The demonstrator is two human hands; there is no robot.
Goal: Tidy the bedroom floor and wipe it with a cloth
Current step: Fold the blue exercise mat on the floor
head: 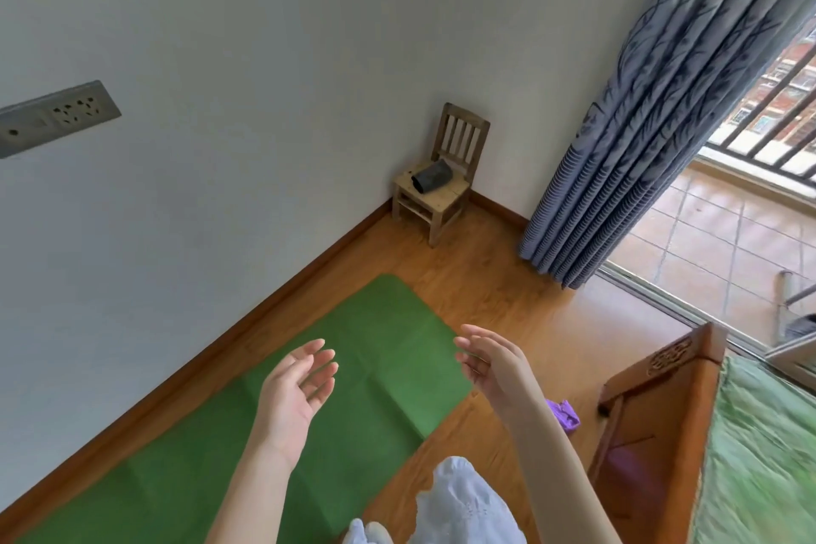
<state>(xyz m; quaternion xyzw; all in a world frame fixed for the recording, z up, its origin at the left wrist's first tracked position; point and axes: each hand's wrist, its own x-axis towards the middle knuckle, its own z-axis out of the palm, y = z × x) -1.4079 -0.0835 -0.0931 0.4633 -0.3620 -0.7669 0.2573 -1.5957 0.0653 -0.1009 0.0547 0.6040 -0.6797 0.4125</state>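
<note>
A green mat [273, 424] lies flat on the wooden floor [521, 305] along the white wall. My left hand [293, 389] hovers above the mat, palm turned inward, fingers relaxed and holding nothing. My right hand [492, 362] hangs over the mat's right edge, fingers loosely spread and empty. A crumpled purple cloth [564, 414] lies on the floor just behind my right forearm, beside the bed frame.
A small wooden chair [441, 186] with a dark bundle [432, 176] on its seat stands in the corner. Blue curtains [618, 146] hang beside an open balcony door. A wooden bed frame [658, 420] with green bedding stands at the right. White clothing [463, 508] shows below.
</note>
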